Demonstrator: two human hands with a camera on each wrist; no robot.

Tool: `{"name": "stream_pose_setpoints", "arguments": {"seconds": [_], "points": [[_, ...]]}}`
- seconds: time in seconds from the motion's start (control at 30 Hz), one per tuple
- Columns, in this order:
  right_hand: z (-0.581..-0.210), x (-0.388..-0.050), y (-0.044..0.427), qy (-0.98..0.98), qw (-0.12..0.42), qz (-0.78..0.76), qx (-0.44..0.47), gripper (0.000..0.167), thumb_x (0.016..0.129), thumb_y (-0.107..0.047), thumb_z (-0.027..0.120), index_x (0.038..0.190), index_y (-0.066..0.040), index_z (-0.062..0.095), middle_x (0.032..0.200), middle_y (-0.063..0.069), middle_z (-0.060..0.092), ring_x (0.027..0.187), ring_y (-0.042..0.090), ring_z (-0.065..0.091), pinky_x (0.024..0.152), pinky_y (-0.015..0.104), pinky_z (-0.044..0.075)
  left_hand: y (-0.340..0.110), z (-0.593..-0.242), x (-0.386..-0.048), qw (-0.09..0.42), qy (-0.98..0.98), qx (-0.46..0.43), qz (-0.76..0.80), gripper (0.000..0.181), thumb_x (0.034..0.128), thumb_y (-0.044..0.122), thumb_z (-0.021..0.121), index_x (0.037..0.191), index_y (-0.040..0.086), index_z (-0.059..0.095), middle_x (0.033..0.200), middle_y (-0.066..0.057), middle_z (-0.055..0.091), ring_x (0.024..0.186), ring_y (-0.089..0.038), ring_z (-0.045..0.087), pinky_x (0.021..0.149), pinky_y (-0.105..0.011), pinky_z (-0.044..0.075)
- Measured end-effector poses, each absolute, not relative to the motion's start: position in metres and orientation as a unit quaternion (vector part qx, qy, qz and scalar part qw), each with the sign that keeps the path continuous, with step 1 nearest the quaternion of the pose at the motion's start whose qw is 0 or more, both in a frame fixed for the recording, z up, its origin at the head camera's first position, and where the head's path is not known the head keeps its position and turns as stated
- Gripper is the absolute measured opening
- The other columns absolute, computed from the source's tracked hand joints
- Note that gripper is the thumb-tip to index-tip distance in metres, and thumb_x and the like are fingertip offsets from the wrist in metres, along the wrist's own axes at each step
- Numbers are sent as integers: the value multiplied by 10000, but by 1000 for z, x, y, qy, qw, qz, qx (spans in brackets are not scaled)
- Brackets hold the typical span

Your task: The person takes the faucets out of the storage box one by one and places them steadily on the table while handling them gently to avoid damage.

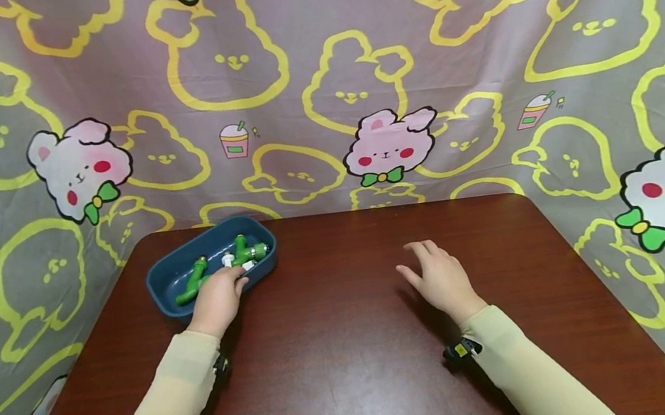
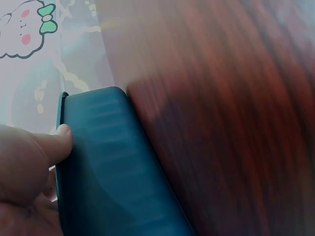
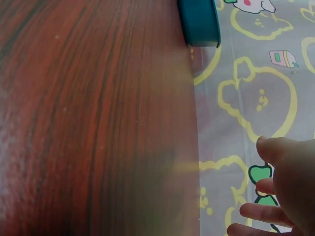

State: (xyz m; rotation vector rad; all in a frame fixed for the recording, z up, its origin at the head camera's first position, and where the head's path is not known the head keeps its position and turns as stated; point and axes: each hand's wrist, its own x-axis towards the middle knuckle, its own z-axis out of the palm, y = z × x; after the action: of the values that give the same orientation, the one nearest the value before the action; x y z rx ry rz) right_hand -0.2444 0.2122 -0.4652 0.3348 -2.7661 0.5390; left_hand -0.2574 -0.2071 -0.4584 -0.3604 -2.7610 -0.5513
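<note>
A dark blue oblong tray (image 1: 167,300) stands at the back left of the table and holds green pipe-like fittings (image 1: 194,283) and small white parts (image 1: 228,259). My left hand (image 1: 218,302) is at its near long side. In the left wrist view the thumb (image 2: 61,142) lies against the outside of the tray's wall (image 2: 108,147), just below the rim, while the fingers reach over to the inside, where their tips are hidden. Over the table's right half, my right hand (image 1: 443,283) hovers with spread, relaxed fingers and holds nothing.
The brown wooden table (image 1: 353,348) has a patterned cloth (image 1: 296,134) hanging behind it and along both sides. The tray's far end lies close to the table's back edge. Each wrist wears a small black device (image 1: 462,349).
</note>
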Motion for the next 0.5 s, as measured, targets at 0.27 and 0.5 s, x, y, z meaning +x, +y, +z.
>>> {"name": "stream_pose_setpoints", "arguments": {"seconds": [0.27, 0.5], "points": [[-461, -245, 209, -960, 153, 203, 117, 491, 1005, -417, 654, 1354, -75, 609, 1313, 167, 629, 1148, 415, 647, 949, 593, 516, -199, -460, -257, 153, -958, -137, -201, 141, 977, 78, 685, 1065, -25, 723, 1017, -210, 724, 974, -388, 695, 879, -535, 556], [-463, -248, 207, -957, 161, 208, 121, 470, 1004, -401, 660, 1345, -81, 616, 1296, 163, 637, 1127, 410, 656, 938, 585, 523, -189, -461, -258, 146, -957, -146, -203, 194, 985, 112, 687, 1112, -31, 721, 1064, -218, 724, 996, -388, 703, 889, -532, 562]]}}
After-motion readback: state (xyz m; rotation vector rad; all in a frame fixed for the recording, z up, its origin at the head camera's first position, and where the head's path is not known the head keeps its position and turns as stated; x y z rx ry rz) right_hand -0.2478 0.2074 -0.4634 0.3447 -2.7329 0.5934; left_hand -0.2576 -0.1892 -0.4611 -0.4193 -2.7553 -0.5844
